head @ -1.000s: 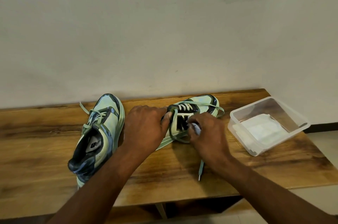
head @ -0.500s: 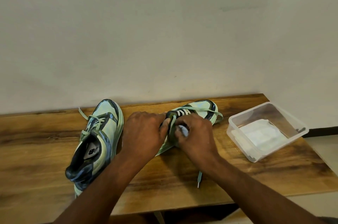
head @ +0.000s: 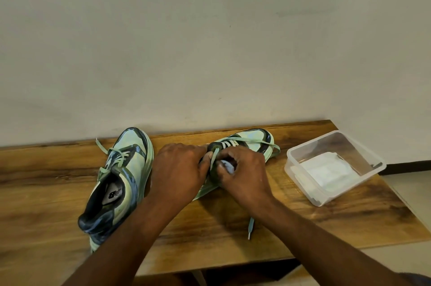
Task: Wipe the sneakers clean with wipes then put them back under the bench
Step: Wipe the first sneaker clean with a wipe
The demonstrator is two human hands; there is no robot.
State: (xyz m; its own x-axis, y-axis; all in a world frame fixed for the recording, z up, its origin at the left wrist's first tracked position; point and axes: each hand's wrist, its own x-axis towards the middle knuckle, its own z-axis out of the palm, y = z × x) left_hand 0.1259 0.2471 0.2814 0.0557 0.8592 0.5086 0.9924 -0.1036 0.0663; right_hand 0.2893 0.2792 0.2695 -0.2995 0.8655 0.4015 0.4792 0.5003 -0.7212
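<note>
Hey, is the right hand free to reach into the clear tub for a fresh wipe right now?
Probably yes for the path: the tub sits open-topped just right of the right hand, nothing between them. But its fingers already pinch a used wipe against the sneaker, so that goes first.

Both hands cover the middle and heel of the right sneaker (head: pixel 251 138). The wipe (head: pixel 227 166) shows only as a scrap between the right hand's (head: pixel 242 173) fingers. The counter (head: pixel 46 192) runs past the left edge.
</note>
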